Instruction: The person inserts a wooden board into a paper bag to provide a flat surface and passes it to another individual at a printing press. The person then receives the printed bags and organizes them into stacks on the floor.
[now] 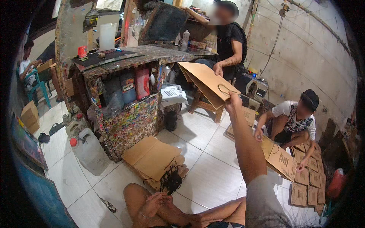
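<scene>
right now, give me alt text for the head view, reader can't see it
The person's right hand holds out a brown paper bag, which a co-worker's hand also touches. The left hand is low, near stacked brown bags on the tiled floor; another co-worker crouches at right, holding another bag.

paper bag (203, 79): matt, smooth paper | floor tiles (209, 167): glossy | workbench (127, 123): rough, paint-crusted | jug (92, 152): translucent plastic

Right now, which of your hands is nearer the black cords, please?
Left. In view, the left hand is just below the black cords; the right hand is farther, up and right, gripping a brown paper bag.
</scene>
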The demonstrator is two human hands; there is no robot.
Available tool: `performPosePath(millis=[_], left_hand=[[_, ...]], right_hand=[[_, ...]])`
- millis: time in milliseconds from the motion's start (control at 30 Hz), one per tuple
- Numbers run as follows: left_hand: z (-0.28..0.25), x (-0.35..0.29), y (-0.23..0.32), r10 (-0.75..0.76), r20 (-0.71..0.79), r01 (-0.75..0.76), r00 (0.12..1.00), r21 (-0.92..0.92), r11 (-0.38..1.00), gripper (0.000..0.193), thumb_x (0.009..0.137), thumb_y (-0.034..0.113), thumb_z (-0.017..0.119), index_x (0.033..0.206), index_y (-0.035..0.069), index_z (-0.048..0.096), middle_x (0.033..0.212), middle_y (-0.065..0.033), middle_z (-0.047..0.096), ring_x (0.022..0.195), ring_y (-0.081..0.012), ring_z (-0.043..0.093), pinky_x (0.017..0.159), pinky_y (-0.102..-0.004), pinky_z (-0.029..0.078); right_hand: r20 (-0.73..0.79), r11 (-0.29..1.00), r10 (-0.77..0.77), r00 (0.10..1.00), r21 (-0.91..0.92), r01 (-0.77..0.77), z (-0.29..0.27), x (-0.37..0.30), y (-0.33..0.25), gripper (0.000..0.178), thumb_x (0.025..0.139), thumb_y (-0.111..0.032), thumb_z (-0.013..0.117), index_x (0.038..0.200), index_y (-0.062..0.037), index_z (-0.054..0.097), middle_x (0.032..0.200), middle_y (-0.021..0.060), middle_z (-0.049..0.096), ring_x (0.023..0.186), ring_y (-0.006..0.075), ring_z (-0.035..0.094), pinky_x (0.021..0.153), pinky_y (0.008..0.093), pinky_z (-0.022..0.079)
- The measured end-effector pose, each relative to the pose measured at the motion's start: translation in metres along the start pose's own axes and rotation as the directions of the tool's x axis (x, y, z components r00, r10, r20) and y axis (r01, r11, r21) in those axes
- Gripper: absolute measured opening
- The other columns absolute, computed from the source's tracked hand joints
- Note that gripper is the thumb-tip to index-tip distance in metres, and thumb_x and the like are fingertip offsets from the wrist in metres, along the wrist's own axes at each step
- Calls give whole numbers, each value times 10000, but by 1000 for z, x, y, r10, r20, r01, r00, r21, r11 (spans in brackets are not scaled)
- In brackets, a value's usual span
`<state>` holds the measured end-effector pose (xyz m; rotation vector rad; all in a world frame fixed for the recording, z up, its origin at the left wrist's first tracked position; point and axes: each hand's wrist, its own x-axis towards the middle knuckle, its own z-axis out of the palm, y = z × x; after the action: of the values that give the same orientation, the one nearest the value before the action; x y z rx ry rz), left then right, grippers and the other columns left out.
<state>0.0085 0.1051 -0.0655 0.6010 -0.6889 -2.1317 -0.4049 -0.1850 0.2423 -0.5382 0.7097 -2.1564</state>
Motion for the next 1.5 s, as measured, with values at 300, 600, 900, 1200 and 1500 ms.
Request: performPosePath(millis=[300,600,900,1200,1500], left_hand=[[32,5,1,231,-212,-46,949,634,772,286,967,243,525,1129,10,566,1046,-104,631,950,-202,600,852,-313,482],[37,97,43,531,76,27,844,983,-182,468,843,351,620,1124,-19,569,1128,-232,590,1070,-371,547,903,-426,439],[34,148,71,472,295,34,830,819,-572,299,815,294,638,898,8,658,939,-175,637,967,-338,564,836,-436,458],[128,127,89,519,-63,-177,853,899,400,171,879,157,614,917,-9,631,824,-80,646,708,-171,618,625,-320,510],[127,74,152,314,-10,50,949,992,-118,218,897,172,618,972,-22,685,790,-85,656,544,-139,591,500,-292,473]], right_hand=[[392,765,-222,893,-497,409,17,18,-3,200,857,-43,624,1013,68,566,896,128,649,762,217,645,690,350,550],[611,-268,191,768,-720,640,-359,-184,78,367,894,-286,550,1156,-30,576,1044,264,618,967,413,594,796,457,485],[14,-517,557,831,-777,360,-392,-298,119,800,840,-477,576,1431,-38,264,1496,208,211,1328,481,246,1003,715,209],[106,-458,665,739,-724,516,-393,-387,118,719,809,-549,570,1242,21,495,1263,236,464,1180,379,421,911,636,338],[114,-440,701,704,-708,552,-364,-385,100,532,799,-429,629,1107,3,589,1178,184,478,1120,336,472,811,521,467]])
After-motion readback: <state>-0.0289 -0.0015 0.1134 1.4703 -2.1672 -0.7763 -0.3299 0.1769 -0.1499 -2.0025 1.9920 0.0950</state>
